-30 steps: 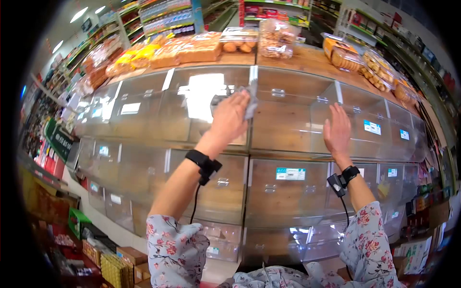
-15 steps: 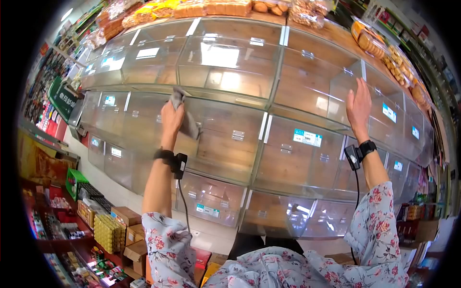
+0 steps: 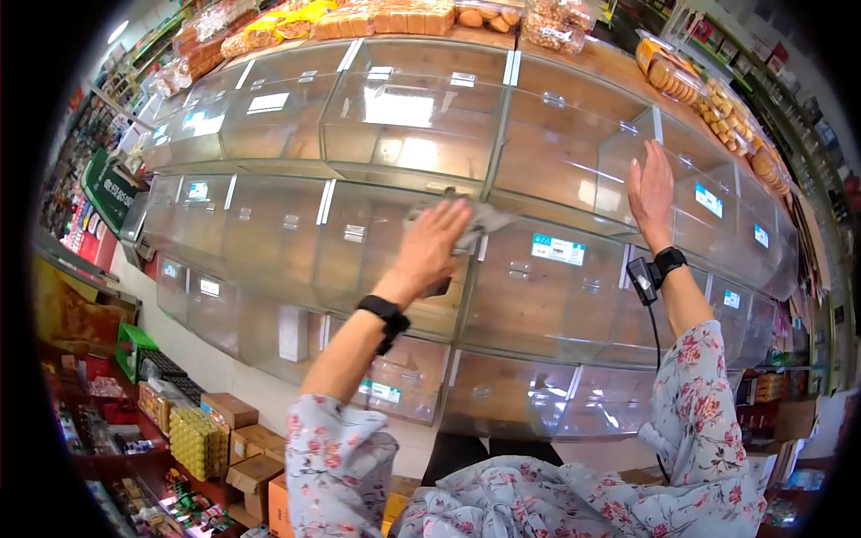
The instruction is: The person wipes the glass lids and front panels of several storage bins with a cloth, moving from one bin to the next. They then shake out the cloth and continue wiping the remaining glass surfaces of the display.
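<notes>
My left hand [image 3: 429,247] presses a grey cloth [image 3: 480,224] against the clear front of a middle-row bin [image 3: 386,269], near its upper right corner. The cloth sticks out to the right beyond my fingers. Farther right, my right hand [image 3: 653,193] lies with its fingers stretched out against the clear front of an upper-row bin [image 3: 565,152], holding nothing. Blue and white price labels [image 3: 558,249] are stuck on several bins. Small clear hinges show on the lids.
Packaged bread [image 3: 404,18] and clear tubs of biscuits [image 3: 674,76] stand along the wooden top. At the lower left are cardboard boxes [image 3: 254,444], a green crate [image 3: 134,345] and a stack of yellow trays [image 3: 197,439]. A green sign [image 3: 112,188] stands at the left.
My left hand has moved right with the cloth, from the left part of the middle row to near the centre divider. My right hand stays against the upper bin. The view has shifted slightly.
</notes>
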